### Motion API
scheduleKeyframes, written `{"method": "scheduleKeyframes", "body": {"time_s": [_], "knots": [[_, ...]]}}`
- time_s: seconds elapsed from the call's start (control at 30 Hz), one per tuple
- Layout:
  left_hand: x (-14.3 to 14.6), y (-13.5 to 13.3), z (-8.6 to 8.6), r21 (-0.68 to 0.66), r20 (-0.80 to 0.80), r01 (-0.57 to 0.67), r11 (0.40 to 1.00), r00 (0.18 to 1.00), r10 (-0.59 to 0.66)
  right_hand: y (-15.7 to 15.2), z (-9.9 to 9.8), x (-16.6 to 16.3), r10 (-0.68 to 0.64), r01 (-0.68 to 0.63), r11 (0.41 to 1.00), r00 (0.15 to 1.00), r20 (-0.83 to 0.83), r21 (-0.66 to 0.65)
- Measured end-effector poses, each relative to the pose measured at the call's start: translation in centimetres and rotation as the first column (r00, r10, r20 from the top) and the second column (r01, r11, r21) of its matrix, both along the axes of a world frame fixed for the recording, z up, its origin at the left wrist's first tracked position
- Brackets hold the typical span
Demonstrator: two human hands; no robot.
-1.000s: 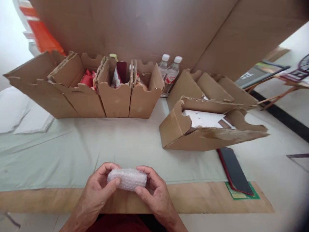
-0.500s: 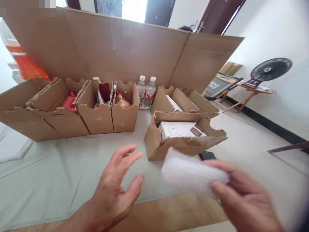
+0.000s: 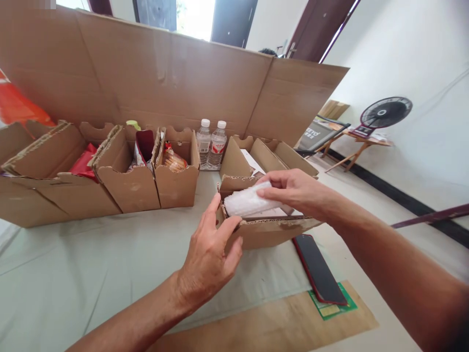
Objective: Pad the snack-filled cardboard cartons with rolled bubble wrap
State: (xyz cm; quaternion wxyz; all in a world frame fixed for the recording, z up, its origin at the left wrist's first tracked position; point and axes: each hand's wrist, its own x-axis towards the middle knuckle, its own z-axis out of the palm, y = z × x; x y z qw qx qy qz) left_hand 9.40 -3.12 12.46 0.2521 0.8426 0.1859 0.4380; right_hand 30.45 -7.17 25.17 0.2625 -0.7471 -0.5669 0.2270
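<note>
My right hand (image 3: 287, 188) pinches a soft white folded bundle (image 3: 244, 199), perhaps padding or tissue, at its right end. The bundle lies over the mouth of the front cardboard box (image 3: 264, 235). Beneath it, part of a white printed carton (image 3: 273, 212) shows inside that box. At the box's left front corner is my left hand (image 3: 216, 242). Its index finger and thumb are spread at the cardboard edges, and nothing is between them.
A black phone with a red edge (image 3: 320, 269) lies right of the front box, partly over a green label (image 3: 340, 308). Several open boxes (image 3: 139, 190) line the left. Two bottles (image 3: 217, 146) stand before a tall cardboard panel (image 3: 176, 83). A fan (image 3: 386, 115) is at the right.
My right hand has carried the white bundle forward and left, from in front of the box to over its opening. My left hand has moved right, up to the box corner.
</note>
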Motion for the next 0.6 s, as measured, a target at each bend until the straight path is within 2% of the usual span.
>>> {"method": "scheduleKeyframes", "body": {"time_s": [0.1, 0.17, 0.23, 0.3, 0.43, 0.5, 0.6], "knots": [[0.3, -0.3, -0.5, -0.031, 0.034, 0.015, 0.999, 0.999, -0.014, 2.2, 0.5, -1.7, 0.004, 0.012, 0.999, 0.949, 0.314, -0.049], [0.5, -0.5, -0.8, -0.048, 0.062, 0.02, 0.999, 0.998, -0.017, 3.4, 0.6, -3.5, 0.013, 0.046, 0.995, 0.817, 0.576, -0.088], [0.8, -0.8, -1.2, -0.059, 0.086, 0.034, 0.998, 0.996, -0.029, 4.3, 0.5, -5.2, 0.044, 0.077, 0.989, 0.676, 0.736, -0.129], [1.1, -0.9, -1.7, -0.064, 0.112, 0.053, 0.997, 0.993, -0.046, 4.8, 0.2, -6.3, 0.099, 0.072, 0.98, 0.636, 0.766, -0.186], [1.8, -0.8, -3.4, -0.029, 0.215, 0.105, 0.994, 0.972, -0.096, 4.6, -0.3, -5.9, 0.27, -0.105, 0.946, 0.78, 0.564, -0.306], [2.2, -0.6, -4.4, -0.026, 0.27, 0.113, 0.993, 0.957, -0.102, 4.3, -0.4, -5.2, 0.308, -0.157, 0.933, 0.814, 0.492, -0.324], [2.6, -0.3, -5.6, -0.184, 0.281, 0.084, 0.979, 0.959, -0.03, 4.1, -0.9, -4.9, 0.314, -0.144, 0.935, 0.76, 0.569, -0.323]]}}
